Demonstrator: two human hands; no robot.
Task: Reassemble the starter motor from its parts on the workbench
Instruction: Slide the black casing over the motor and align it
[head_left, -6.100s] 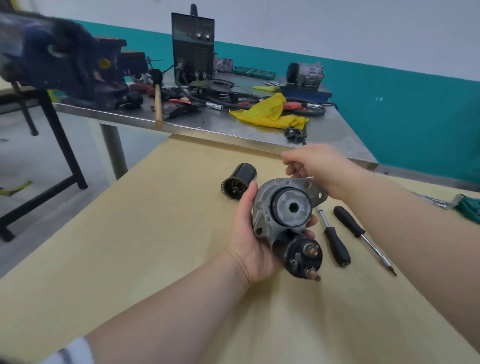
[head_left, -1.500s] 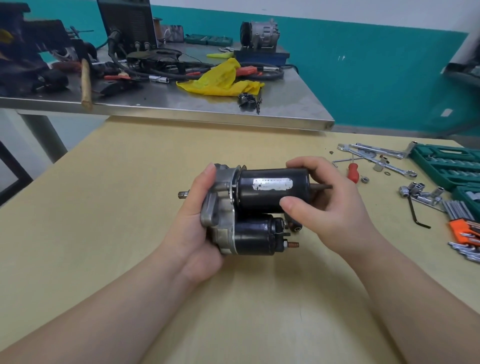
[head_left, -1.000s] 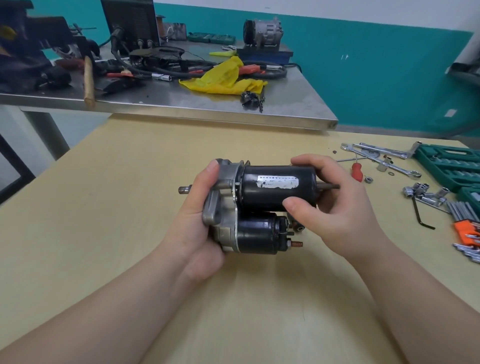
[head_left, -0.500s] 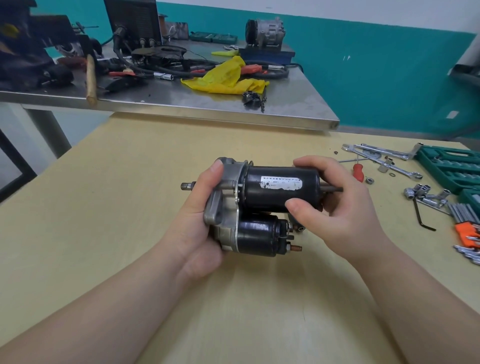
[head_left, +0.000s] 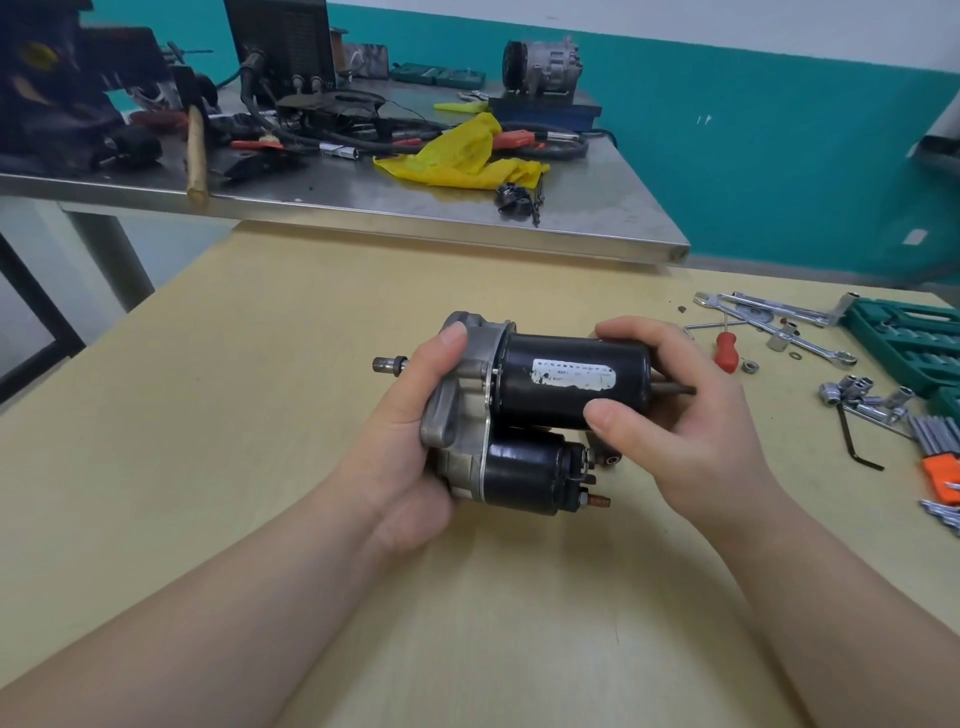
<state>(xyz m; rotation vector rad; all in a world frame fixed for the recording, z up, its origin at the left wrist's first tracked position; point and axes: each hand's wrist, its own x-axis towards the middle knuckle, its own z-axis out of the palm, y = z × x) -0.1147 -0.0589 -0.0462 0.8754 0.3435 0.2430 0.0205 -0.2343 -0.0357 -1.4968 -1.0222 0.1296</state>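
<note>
gripping starter motor (head_left: 540, 410), both hands

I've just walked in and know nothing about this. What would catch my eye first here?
Most likely the starter motor, held over the middle of the yellow table: the left hand grips its grey metal end, the right hand its black cylinder. Next, the yellow cloth on the cluttered steel bench behind, and the spanners scattered at the right.
</note>
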